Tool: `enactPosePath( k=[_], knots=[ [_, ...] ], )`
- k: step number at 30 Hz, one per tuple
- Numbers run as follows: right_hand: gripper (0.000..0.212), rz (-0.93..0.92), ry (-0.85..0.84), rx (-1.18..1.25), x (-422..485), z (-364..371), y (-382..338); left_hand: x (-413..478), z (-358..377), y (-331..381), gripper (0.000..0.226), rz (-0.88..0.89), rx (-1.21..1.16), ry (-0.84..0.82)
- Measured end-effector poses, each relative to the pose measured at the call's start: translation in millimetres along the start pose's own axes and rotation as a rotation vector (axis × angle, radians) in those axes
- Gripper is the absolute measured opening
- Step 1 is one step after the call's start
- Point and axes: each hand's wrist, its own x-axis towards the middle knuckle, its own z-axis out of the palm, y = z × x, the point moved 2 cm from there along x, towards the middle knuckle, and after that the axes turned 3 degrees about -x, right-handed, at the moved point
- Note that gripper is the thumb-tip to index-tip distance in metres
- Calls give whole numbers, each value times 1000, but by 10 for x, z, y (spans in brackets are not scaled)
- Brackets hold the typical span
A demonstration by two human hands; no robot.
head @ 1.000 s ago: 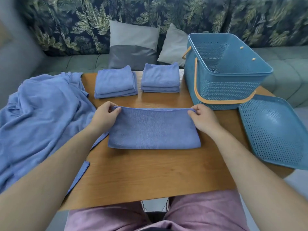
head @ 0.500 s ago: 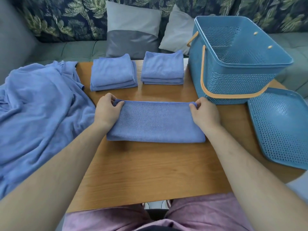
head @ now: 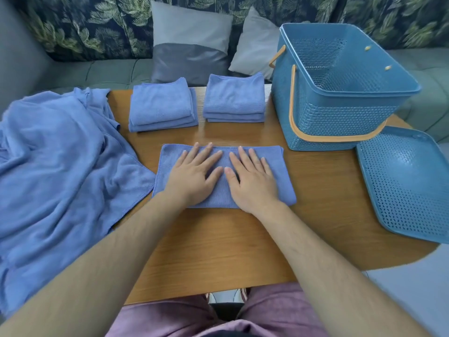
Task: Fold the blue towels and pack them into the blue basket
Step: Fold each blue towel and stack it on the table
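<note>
While pressing the half-folded towel (head: 283, 176), just left of the blue basket (head: 340, 117), under left hand (head: 194, 176) and right hand (head: 252, 181), both flat, fingers spread, gripping nothing: sweep outward from the middle, squaring corners. Bare table (head: 218, 251) nearer than the basket; unfolded towels (head: 60, 166) far left of it, touching the towel's edge.

Half-folded blue towel (head: 279, 176) lies flat left of empty blue basket (head: 340, 93).
</note>
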Motion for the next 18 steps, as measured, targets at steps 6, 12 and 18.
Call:
enactPosePath(
  k=[6, 12, 18],
  knots=[
    [66, 113, -21, -67, -59, -49, 392, -59, -149, -451, 66, -145, 33, -17],
    [53, 40, 233, -100, -81, -122, 101, 58, -203, -173, 66, 156, 127, 17],
    [34, -54, 307, -115, -243, -60, -205, 35, -127, -92, 65, 163, 90, -33]
  ],
)
